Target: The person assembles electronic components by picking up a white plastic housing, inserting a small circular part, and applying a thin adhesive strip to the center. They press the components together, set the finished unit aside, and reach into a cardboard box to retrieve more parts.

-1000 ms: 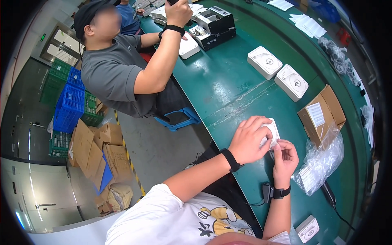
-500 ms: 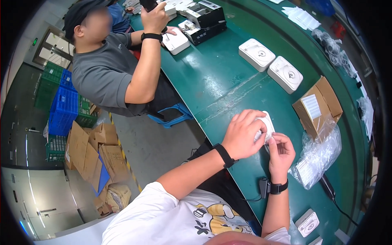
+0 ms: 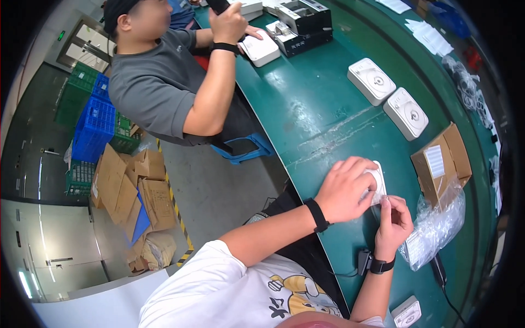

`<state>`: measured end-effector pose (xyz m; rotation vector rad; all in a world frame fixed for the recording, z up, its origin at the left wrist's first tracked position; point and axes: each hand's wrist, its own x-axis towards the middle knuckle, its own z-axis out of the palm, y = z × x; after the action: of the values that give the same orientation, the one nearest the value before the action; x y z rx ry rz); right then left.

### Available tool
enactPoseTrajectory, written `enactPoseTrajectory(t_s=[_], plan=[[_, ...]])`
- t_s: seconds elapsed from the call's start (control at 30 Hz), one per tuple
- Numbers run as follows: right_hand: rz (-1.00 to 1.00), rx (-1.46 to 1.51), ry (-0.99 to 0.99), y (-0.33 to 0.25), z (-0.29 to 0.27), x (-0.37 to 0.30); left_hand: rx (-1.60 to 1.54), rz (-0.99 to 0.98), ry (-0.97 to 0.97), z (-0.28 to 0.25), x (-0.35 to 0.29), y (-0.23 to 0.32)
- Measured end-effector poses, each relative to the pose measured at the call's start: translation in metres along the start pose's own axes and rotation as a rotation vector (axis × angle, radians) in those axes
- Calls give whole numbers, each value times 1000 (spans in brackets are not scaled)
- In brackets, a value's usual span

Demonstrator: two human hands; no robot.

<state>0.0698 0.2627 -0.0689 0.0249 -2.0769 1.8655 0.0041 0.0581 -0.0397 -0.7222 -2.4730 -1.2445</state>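
A small white box with rounded corners (image 3: 379, 177) sits low over the green table, mostly covered by my left hand (image 3: 349, 188). The fingers of that hand curl over its top and side, gripping it. Right at the near corner of the box is my right hand (image 3: 395, 221), its thumb and forefinger pinched together. Whatever is between those fingertips is too small to make out. The underside of the box is hidden.
To the right stand an open cardboard box (image 3: 449, 156) and a clear plastic bag (image 3: 437, 232). Two larger white boxes (image 3: 372, 81) lie farther off. A co-worker (image 3: 158, 87) at the far left holds a black tool over a white box (image 3: 261, 49). A black cabled device (image 3: 439, 270) lies nearby.
The whole view has shifted, so the table and boxes appear further right and slightly lower. Both my hands stay at the small white box, the right one's fingertips still at its near corner.
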Motion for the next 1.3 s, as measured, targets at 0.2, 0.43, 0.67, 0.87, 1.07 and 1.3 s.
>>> enactPoseTrajectory(t_s=[0.2,0.43,0.67,0.87,1.07,1.3], plan=[[-90,-318,-95,-39,-4,22,27,76,-62,-8,8,-7],[-231,-445,-211,-46,-17,35,-47,154,-189,-6,14,-6],[-253,-598,-306,-54,-30,37,-34,170,-186,0,11,-8],[-237,-631,-349,-57,-35,34,-27,159,-181,-1,7,-6],[-264,-632,-362,-58,-32,33,-37,168,-176,-2,7,-7],[-302,-651,-363,-57,-30,37,-31,218,-160,-1,8,-8]])
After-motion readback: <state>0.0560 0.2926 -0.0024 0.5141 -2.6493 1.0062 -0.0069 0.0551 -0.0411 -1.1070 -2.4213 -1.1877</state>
